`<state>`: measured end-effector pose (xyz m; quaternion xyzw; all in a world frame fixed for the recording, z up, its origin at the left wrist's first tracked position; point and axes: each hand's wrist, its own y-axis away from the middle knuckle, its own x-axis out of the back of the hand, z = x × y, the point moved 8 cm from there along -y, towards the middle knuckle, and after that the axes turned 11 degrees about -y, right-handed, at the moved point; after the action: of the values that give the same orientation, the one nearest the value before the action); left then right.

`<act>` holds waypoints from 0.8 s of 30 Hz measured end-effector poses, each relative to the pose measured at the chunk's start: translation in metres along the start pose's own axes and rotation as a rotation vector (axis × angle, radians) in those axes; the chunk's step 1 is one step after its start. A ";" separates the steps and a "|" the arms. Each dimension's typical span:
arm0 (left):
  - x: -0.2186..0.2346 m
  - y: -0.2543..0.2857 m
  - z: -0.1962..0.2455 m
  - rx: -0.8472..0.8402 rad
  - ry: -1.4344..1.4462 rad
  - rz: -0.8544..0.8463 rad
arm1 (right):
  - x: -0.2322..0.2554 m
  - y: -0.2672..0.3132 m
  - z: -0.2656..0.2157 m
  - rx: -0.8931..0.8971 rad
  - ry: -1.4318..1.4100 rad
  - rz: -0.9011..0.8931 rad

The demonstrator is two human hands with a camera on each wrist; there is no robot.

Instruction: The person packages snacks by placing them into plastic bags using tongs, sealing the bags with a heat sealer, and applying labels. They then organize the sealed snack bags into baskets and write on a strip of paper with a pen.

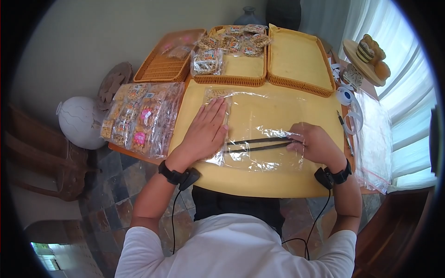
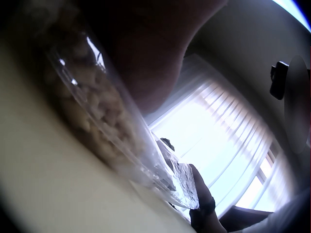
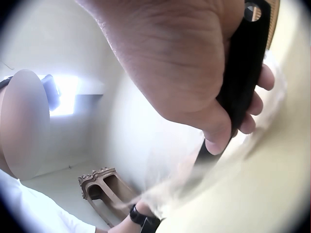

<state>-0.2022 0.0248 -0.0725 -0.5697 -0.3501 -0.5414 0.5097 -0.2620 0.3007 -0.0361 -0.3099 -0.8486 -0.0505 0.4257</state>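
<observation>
A large clear plastic bag [image 1: 273, 109] lies flat on the yellow tabletop. Its left part holds pale pieces, which show close up in the left wrist view as chunky contents [image 2: 99, 104]. My left hand [image 1: 205, 129] rests on that part with straight fingers, and shows dark in the left wrist view [image 2: 150, 58]. My right hand [image 1: 317, 142] grips a long black tool [image 1: 259, 141] whose two thin arms point left toward the filled part. In the right wrist view, fingers and thumb of the right hand [image 3: 170, 53] curl round the black tool [image 3: 243, 68], which has a hole at its end.
Wicker trays stand along the back: one with a few packets [image 1: 160, 60], one with several snack packets [image 1: 229, 78], one lined in yellow [image 1: 296, 58]. Filled bags [image 1: 143, 118] lie left. At right are white ribbon [image 1: 354, 113], a pen [image 1: 345, 129] and clear bags [image 1: 373, 139].
</observation>
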 end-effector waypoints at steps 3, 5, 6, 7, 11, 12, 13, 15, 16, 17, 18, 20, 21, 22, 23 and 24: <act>0.001 0.000 0.000 0.011 -0.035 -0.007 | -0.008 -0.003 -0.002 -0.005 -0.018 -0.027; 0.000 0.000 0.000 0.009 -0.036 -0.020 | -0.008 -0.004 -0.003 0.013 -0.015 -0.034; 0.000 0.000 0.001 0.013 -0.033 -0.010 | -0.008 -0.004 -0.004 0.026 -0.016 -0.038; 0.000 0.000 0.002 0.015 -0.031 -0.003 | -0.009 -0.004 -0.004 0.031 -0.004 -0.043; 0.000 0.002 0.004 0.016 -0.041 0.030 | -0.010 -0.001 -0.002 0.037 0.023 -0.046; 0.001 0.002 0.003 0.026 -0.032 0.049 | -0.009 -0.001 0.000 0.026 0.023 -0.054; 0.001 0.003 0.003 0.020 -0.033 0.047 | -0.009 -0.002 0.002 -0.015 0.004 -0.109; 0.001 0.004 0.001 0.027 -0.024 0.070 | -0.003 -0.002 0.004 -0.014 -0.005 -0.136; -0.001 0.005 0.000 0.022 -0.033 0.070 | 0.001 0.000 0.005 -0.022 -0.038 -0.148; -0.002 0.005 -0.001 0.016 -0.042 0.068 | 0.007 0.004 0.009 -0.060 -0.061 -0.135; -0.001 0.007 -0.004 0.024 -0.032 0.082 | 0.015 0.007 0.005 -0.058 -0.045 -0.145; -0.001 0.008 -0.009 0.025 -0.044 0.092 | 0.040 0.016 0.004 -0.259 0.001 -0.136; -0.001 0.008 -0.012 0.028 -0.037 0.101 | 0.052 0.023 0.003 -0.257 0.019 -0.126; 0.000 0.009 -0.013 0.029 -0.028 0.106 | 0.068 0.028 0.004 -0.257 0.030 -0.130; 0.000 0.010 -0.014 0.030 -0.018 0.110 | 0.081 0.038 0.017 -0.412 0.009 -0.182; 0.000 0.010 -0.016 0.034 -0.011 0.118 | 0.094 0.050 0.032 -0.569 -0.011 -0.233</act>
<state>-0.1966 0.0073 -0.0763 -0.5833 -0.3279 -0.5013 0.5486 -0.2977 0.3977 0.0058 -0.3176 -0.8326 -0.3327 0.3086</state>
